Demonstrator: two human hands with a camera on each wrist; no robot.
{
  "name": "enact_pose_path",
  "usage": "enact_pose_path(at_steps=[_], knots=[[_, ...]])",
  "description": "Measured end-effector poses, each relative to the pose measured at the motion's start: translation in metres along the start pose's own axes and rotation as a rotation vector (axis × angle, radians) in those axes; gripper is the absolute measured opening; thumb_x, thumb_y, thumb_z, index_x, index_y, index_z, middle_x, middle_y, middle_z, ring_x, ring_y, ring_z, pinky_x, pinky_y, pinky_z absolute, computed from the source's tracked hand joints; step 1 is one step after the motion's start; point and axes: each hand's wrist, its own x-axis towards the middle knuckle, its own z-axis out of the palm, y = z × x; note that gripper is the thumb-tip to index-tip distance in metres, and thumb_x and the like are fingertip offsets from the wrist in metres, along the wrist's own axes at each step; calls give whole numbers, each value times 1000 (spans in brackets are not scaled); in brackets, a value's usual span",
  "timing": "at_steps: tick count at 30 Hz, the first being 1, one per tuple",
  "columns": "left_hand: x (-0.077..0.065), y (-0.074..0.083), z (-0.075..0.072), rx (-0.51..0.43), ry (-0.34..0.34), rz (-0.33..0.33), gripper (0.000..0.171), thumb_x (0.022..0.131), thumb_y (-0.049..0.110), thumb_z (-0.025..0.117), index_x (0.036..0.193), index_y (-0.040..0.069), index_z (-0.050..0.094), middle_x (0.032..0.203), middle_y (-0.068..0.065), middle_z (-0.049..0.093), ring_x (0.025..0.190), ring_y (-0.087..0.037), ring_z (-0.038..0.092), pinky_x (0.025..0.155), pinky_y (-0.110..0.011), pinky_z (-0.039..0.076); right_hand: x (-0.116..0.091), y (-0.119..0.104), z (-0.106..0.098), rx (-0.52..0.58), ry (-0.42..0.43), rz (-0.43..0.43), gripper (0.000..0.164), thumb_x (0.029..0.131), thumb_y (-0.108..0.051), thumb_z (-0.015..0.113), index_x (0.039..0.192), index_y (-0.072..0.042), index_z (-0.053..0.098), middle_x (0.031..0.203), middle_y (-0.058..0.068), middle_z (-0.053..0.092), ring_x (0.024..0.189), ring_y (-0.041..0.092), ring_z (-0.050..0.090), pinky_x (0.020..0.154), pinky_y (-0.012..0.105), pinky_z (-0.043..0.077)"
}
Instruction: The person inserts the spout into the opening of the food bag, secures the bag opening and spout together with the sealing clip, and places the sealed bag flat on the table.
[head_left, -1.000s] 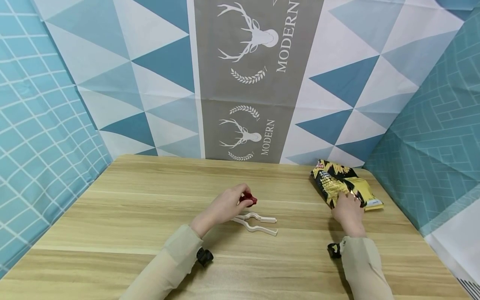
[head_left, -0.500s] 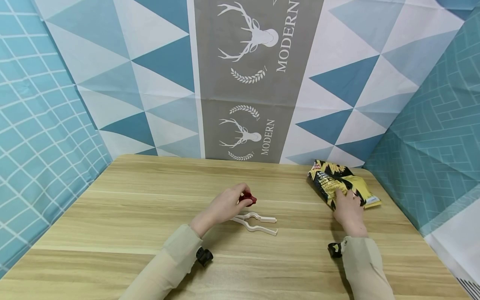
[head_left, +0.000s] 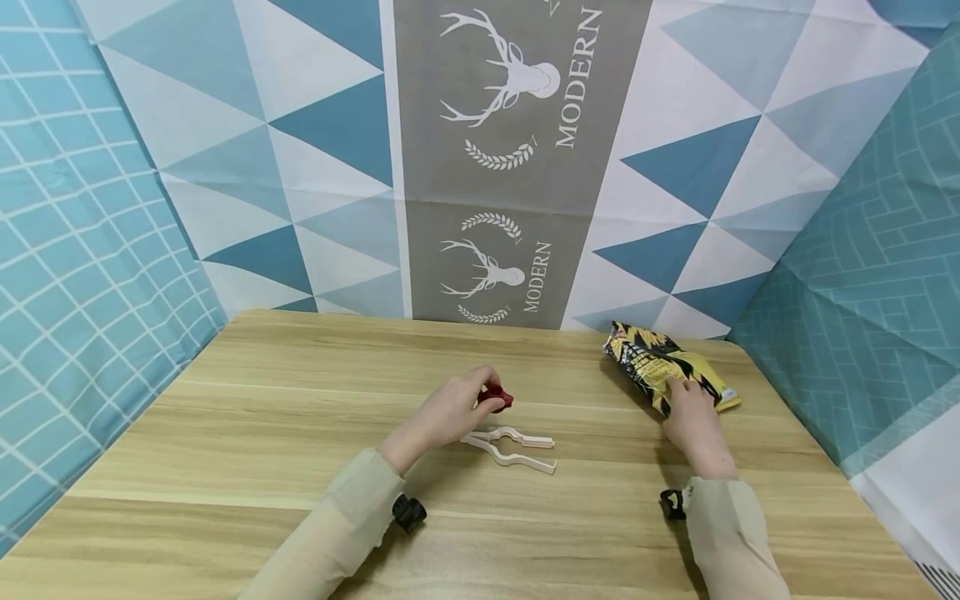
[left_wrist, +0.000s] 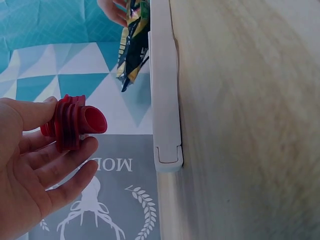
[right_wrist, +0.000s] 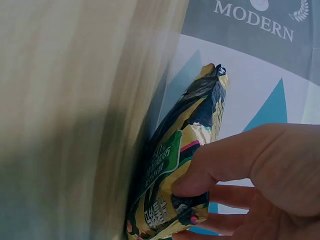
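My left hand [head_left: 444, 412] holds a dark red plastic piece [left_wrist: 69, 122] between thumb and fingers, above the table. The piece has a round open tube at one end and ridged flanges around its body. Under and beside that hand a white two-armed clip [left_wrist: 166, 85] lies spread in a V on the table. Over on the right, my right hand [head_left: 692, 421] grips a crinkled black and yellow snack bag [head_left: 641, 354]. In the right wrist view the thumb presses on the bag's front, with the fingers partly hidden behind it. The bag's far end points toward the back wall.
The wood-grain table [head_left: 262, 450] spreads below both hands. A patterned cloth backdrop [head_left: 495, 183] rises at its back edge, and tiled blue sheets [head_left: 90, 233] hang at both sides. A black wrist device [head_left: 408, 512] sits under each sleeve.
My right hand has dragged the snack bag leftward along the back of the table. The left hand stays in place with the red piece, and the white clip lies as before.
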Motion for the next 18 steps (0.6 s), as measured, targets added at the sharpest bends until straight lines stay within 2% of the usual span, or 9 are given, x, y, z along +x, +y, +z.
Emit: enact_pose_path(at_steps=[6, 13, 18], knots=[[0, -1, 0, -32, -4, -16, 11, 91, 26, 55, 96, 16, 53, 90, 6, 61, 77, -7, 55, 67, -23, 44, -1, -4, -3, 7, 41, -50, 55, 67, 14, 51, 121, 17, 43, 115, 40, 44, 103, 55, 42, 88, 61, 35], [0, -2, -1, -23, -1, -15, 11, 92, 26, 54, 97, 16, 52, 91, 5, 62, 80, -7, 56, 68, -23, 46, 1, -7, -7, 23, 68, -57, 52, 68, 15, 48, 120, 17, 45, 112, 39, 47, 95, 51, 49, 74, 53, 44], [1, -2, -2, -26, 1, -18, 13, 92, 26, 54, 99, 15, 53, 90, 3, 62, 76, -7, 55, 65, -22, 45, 0, -10, -10, 47, 55, -41, 52, 69, 15, 45, 121, 16, 45, 114, 39, 46, 89, 47, 51, 65, 46, 42]])
